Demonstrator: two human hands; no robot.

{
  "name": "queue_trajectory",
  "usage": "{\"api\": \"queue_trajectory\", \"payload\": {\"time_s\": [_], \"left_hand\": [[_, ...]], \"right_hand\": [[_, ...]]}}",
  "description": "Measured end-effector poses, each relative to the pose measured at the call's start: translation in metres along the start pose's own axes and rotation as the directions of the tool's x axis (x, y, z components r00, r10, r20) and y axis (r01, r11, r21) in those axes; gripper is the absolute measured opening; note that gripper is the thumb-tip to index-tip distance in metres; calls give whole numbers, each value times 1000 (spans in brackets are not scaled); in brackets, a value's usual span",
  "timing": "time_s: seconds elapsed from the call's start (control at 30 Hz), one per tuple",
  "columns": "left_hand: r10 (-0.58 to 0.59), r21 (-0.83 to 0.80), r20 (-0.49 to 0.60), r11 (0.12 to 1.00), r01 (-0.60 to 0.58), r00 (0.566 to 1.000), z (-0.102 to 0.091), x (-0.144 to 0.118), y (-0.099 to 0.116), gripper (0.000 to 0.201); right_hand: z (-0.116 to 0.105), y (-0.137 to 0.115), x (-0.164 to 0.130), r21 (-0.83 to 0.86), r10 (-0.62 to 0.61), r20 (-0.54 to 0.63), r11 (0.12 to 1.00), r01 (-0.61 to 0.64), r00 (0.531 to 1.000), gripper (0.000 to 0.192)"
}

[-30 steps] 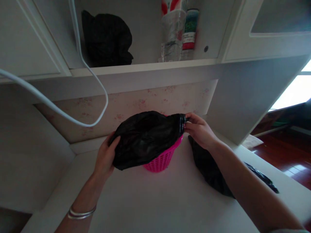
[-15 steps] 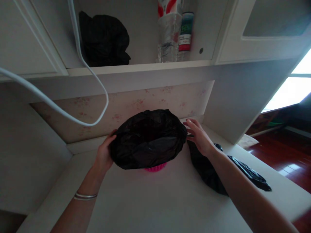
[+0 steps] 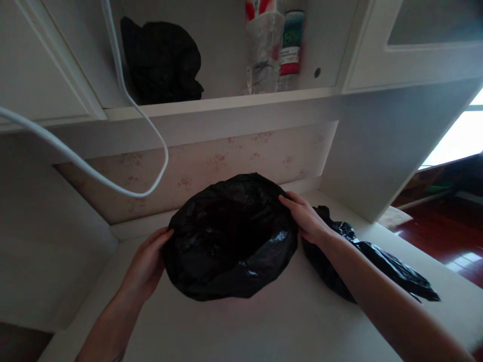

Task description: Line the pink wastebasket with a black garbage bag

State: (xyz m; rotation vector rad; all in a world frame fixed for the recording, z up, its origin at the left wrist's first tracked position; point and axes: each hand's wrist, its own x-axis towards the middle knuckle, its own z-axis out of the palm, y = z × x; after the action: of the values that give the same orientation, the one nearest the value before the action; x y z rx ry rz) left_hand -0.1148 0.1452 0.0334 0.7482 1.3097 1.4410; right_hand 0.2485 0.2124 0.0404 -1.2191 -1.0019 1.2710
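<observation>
Two bare hands are flanking a crumpled black plastic bag (image 3: pixel 230 236) that is sitting open-mouthed near the back of the white desk top (image 3: pixel 264 327). Whatever the bag is draped over is lying wholly hidden beneath the film, and the dark hollow inside is too dim to read. The left hand (image 3: pixel 145 264) is cupping the bag's left rim, thumb on top, its fingers going out of sight against the plastic; whether they are pinching the film cannot be told. The right hand (image 3: pixel 304 218) is lying flat against the right rim with fingers stretched loosely, touching but not clenching. Both forearms are running off the lower edge of the view.

Just behind the right wrist a second long black plastic bag (image 3: pixel 377 261) is lying limp on the desk, partly covered by that forearm and trailing toward the desk's right edge. Bare desk surface is lying open in front of the bag, while the floral back panel (image 3: pixel 226 161) is closing in close behind it. Overhead, a white cable (image 3: pixel 151 125) is looping down, and a shelf (image 3: pixel 226 103) is carrying a dark bundle (image 3: pixel 160 60) and bottles (image 3: pixel 275 50) cut off at the top.
</observation>
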Motion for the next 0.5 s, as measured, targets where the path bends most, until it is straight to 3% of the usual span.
{"api": "queue_trajectory", "payload": {"time_s": [0.17,0.3,0.37,0.5], "left_hand": [[-138,67,27,988,136,990,-36,-41,-6,43],[-290,51,167,957,286,942,-57,-63,-8,51],[-315,34,227,948,316,922,-63,-64,-6,57],[-403,-81,234,899,431,885,-55,-52,0,44]], "right_hand": [[-13,-5,-25,47,138,9,989,-138,990,30],[-29,8,-34,96,240,178,961,-260,954,32],[-33,15,-34,92,269,259,949,-300,928,41],[-29,12,-30,175,192,297,952,-251,935,58]]}}
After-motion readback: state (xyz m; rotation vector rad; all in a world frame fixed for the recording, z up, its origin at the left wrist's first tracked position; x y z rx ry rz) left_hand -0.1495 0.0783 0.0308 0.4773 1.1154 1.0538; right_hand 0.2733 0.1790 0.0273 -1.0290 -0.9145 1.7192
